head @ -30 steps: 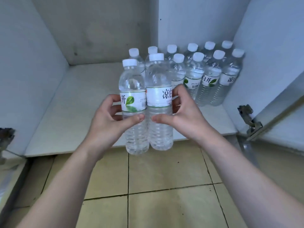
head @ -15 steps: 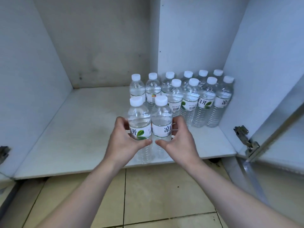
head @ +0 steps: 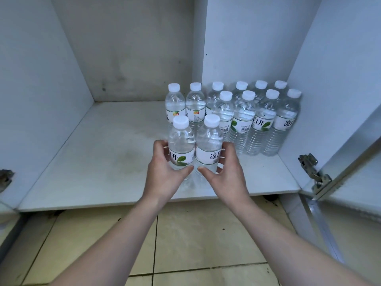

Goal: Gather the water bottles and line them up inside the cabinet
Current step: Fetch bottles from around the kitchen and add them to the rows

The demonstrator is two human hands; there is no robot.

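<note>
- Head view: the left hand (head: 165,172) grips the left bottle (head: 181,144), fingers and thumb curled round its label.
- The right hand (head: 227,172) grips the right bottle (head: 209,145) the same way; the two bottles touch, upright over the cabinet shelf (head: 99,162).
- From that pair, the stored bottles (head: 243,118) stand in two rows toward 1 o'clock, against the right wall (head: 329,79).
- A door hinge (head: 313,172) sits at 3 o'clock.
</note>
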